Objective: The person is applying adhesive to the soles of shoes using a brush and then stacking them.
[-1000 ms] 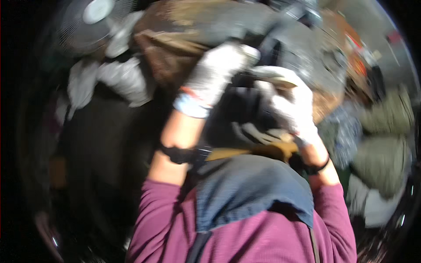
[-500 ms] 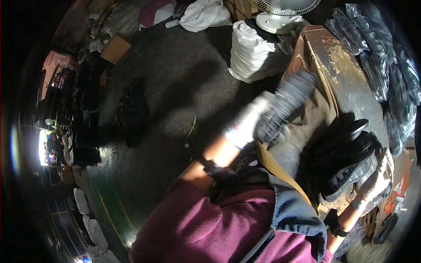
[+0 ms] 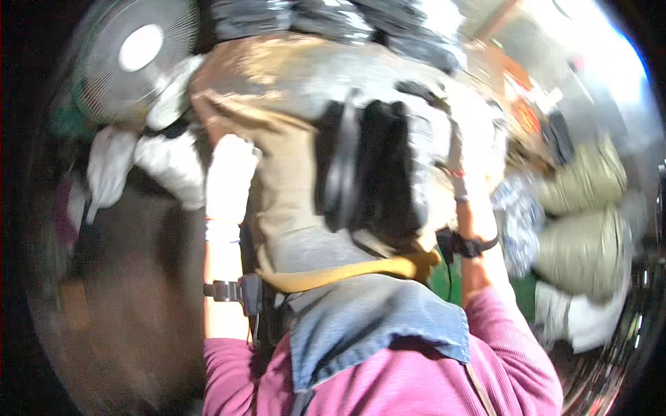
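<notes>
Workbench (image 3: 298, 66), worn and patchy on top, is overlaid with tan cloth (image 3: 286, 156) across its left and near part. Its far edge is lined with plastic-wrapped dark bundles (image 3: 326, 21); beyond its left corner a fan (image 3: 141, 48) is cut off by the upper border. Black shoes (image 3: 385, 166) are set close together near the middle of the benchtop. The gloved right hand (image 3: 473, 132) is held at their right side; whether they are gripped or merely touched cannot be told. The gloved left hand (image 3: 232, 173) is placed at the bench's left edge, well apart from the shoes, and its grip cannot be told either. For good handling, the shoes are probably best steadied by their firm soles, with soft uppers left unpinched. Right fingertips are lost in glare and blur, the left palm is hidden, and the shoes' outlines are smeared.
</notes>
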The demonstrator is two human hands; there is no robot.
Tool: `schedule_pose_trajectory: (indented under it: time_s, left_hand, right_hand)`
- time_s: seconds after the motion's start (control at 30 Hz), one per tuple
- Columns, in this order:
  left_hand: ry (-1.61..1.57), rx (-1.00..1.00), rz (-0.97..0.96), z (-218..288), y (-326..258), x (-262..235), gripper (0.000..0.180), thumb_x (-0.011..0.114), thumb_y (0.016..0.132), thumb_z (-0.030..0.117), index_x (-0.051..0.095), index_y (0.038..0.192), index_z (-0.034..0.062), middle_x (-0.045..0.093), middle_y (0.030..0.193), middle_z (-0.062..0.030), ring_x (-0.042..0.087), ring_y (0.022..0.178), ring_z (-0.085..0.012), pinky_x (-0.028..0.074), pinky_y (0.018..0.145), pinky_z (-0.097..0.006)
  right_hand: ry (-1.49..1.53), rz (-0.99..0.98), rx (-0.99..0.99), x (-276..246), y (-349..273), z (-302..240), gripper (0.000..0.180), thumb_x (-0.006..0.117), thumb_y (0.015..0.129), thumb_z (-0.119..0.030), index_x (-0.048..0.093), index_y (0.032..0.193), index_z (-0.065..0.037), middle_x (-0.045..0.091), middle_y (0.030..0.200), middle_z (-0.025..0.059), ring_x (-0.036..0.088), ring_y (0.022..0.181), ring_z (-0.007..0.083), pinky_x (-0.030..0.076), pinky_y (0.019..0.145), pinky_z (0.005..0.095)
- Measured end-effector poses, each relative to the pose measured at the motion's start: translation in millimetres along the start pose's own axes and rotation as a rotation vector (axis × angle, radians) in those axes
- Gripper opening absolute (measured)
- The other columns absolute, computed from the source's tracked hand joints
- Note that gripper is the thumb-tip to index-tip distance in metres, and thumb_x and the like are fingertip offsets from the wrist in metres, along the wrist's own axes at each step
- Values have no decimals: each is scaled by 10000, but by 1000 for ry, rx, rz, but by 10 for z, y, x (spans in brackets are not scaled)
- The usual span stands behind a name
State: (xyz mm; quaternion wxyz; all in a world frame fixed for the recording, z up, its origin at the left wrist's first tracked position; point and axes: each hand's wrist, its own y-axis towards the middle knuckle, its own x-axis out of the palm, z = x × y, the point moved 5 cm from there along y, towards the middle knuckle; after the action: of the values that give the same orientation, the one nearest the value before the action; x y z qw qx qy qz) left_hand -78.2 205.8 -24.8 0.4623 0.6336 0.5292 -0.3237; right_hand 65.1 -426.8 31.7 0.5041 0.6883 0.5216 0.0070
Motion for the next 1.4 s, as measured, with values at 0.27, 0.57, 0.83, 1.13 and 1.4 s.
schedule_pose_trajectory:
  time_s: [0.27,0.57,0.83,1.13,1.4]
  left_hand:
    - [-1842,-205,-682,1402,705,361,1131,846,868,222,81,1662,-32,302,1666,-209,324,1518,-259,313,1232,-349]
    - [-1945,-159,-574,1541,592,292,1087,746,795,-72,142,1683,93,453,1578,-113,529,1364,-252,516,1061,-348]
    - [-1904,-465,-81,1272,612,-68,816,710,868,-56,391,1612,54,530,1520,-110,567,1301,-198,505,1052,-318]
    - [-3232,-186,-740,1512,945,-752,821,601,1007,529,393,1565,-36,480,1556,-275,520,1389,-456,412,1109,-725]
    - [-3082,-209,-1250,1992,725,-768,778,425,1079,563,341,1592,-17,454,1536,-339,557,1309,-540,526,971,-723]
  right_hand:
    - [72,-30,88,1080,770,-686,349,543,1019,-150,711,1306,-43,714,1315,122,696,1144,219,540,1004,347]
    - [-377,-136,146,1162,1025,508,215,700,896,-322,796,1038,-191,790,886,51,720,943,241,541,827,359]
    - [-821,-77,-24,1049,957,1168,314,500,1023,-216,781,1142,-138,761,1159,117,712,1088,304,550,976,413]
    - [211,152,216,1244,792,-347,240,723,933,-48,752,1170,-27,768,1083,99,709,1009,193,552,925,309]
    - [238,79,39,1782,641,-930,264,578,1015,-160,756,1176,-49,765,1145,116,727,1051,234,566,925,326]
